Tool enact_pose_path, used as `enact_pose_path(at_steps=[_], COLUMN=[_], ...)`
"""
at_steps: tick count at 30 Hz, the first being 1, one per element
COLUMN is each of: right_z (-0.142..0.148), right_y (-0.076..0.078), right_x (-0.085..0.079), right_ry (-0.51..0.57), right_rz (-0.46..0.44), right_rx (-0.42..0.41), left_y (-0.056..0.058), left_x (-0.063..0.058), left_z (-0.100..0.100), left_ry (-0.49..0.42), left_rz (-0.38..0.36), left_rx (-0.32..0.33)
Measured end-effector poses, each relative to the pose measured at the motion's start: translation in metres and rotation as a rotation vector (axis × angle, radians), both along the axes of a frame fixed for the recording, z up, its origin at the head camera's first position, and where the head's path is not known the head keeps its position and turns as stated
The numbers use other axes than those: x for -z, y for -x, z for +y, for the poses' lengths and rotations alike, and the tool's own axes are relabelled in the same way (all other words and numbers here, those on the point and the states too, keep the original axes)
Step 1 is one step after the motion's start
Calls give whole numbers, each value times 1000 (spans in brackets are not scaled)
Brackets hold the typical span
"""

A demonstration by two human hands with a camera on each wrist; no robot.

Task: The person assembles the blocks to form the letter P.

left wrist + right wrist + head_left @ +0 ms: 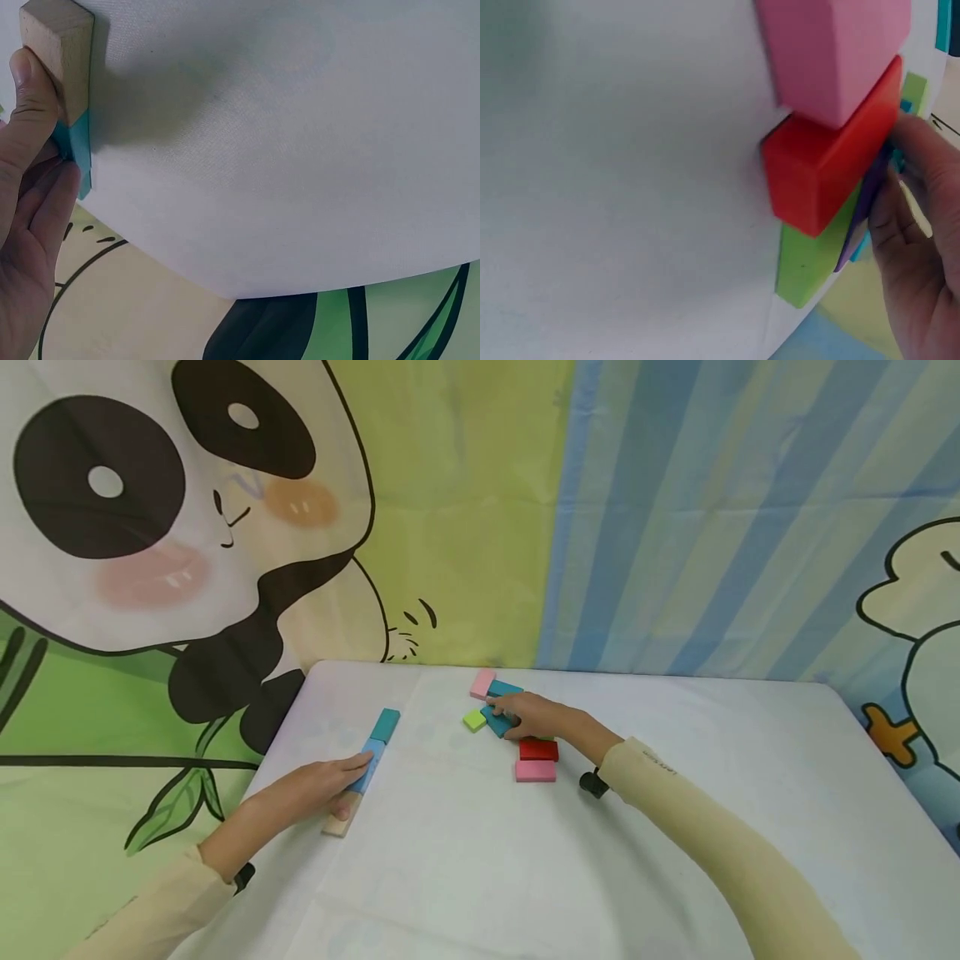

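Note:
On the left, a row of wooden blocks lies end to end: a teal block (386, 724), a light blue block (362, 781) and a plain wood block (340, 820). My left hand (311, 789) rests along this row, fingers on the light blue block and thumb against the plain wood block (67, 67). Farther back, my right hand (542, 717) pinches a blue block (495, 721) between thumb and fingers. Beside it lie a light green block (474, 720), a red block (538, 749) and a pink block (535, 771). A purple block (866, 199) shows by the right fingers.
Behind the right hand, a light pink block (482, 683) and another blue block (505, 688) lie near the back edge. A longer green block (810, 262) sits beside the red one in the right wrist view. The white table (450, 877) meets a printed cloth backdrop (465, 527).

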State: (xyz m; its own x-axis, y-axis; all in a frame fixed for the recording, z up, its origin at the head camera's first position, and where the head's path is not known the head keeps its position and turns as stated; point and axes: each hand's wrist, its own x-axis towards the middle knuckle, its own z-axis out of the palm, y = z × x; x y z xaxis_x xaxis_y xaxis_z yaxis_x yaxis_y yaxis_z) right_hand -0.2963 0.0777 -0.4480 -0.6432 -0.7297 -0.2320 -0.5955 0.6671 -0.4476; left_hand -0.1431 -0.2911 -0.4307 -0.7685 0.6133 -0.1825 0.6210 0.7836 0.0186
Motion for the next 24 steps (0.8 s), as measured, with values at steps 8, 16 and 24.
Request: enact_pose_path(at_steps=[8,16,24], right_z=[-2,-83,-173], right_y=[14,24,22], right_x=[-14,-37,-15], right_ry=[102,371,208], right_rz=[14,44,114], right_rx=[-50,140,207], left_y=[-1,-1,-2], left_x=[2,2,5], left_z=[-1,0,-3], left_ry=[-6,22,22], left_rz=[46,67,86], left_rx=[15,7,13])
